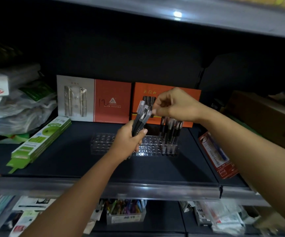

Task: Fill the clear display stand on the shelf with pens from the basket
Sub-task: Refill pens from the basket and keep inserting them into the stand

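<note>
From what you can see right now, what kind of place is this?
Most likely a stationery shop. Boxed pen sets stand at the back of the shelf, a clear display stand already holds some pens, and the left hand grips a bundle of pens while the right hand pinches one.

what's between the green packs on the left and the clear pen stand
Only bare dark shelf lies between the green packs and the clear stand, in the head view.

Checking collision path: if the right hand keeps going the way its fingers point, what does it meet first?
The right hand points left at the bundle of pens in the left hand; their caps come first, seemingly already touching.
</note>
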`<control>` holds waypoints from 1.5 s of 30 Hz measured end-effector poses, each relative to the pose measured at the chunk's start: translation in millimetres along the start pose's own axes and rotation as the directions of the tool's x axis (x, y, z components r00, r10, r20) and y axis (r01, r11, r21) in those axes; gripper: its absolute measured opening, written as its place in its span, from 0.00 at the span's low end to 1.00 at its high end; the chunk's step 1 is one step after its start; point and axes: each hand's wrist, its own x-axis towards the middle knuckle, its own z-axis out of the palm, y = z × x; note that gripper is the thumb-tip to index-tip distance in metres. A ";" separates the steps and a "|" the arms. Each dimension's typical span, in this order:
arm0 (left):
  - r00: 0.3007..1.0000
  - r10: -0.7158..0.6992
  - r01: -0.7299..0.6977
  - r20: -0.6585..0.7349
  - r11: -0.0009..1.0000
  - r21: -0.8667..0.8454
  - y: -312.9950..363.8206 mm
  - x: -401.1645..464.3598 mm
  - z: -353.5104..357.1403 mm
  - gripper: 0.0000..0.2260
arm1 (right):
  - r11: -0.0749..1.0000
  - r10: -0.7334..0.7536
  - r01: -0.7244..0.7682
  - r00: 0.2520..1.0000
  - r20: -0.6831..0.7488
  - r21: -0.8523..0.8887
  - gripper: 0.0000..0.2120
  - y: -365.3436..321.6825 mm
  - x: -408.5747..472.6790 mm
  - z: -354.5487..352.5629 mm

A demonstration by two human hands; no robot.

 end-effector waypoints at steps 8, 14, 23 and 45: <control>1.000 -0.012 0.012 -0.028 1.000 0.022 4.4 -1.3 5.4 0.03 | 0.999 0.027 -0.027 1.000 0.010 -0.020 0.09 -14.9 -0.1 3.8; 0.999 -0.029 0.031 -0.040 0.998 0.049 9.4 -5.5 -0.3 0.04 | 0.986 0.081 -0.076 0.996 -0.029 0.149 0.01 -16.5 -2.4 -3.8; 0.999 -0.032 0.035 -0.038 0.996 0.081 6.3 -8.4 -6.1 0.02 | 0.980 0.125 -0.088 0.970 -0.208 0.178 0.07 -9.6 -1.3 -23.4; 1.000 -0.028 0.028 -0.010 0.997 0.074 1.8 -9.0 -3.2 0.03 | 0.927 -0.037 -0.041 0.979 -0.200 -0.373 0.09 27.3 8.3 -5.1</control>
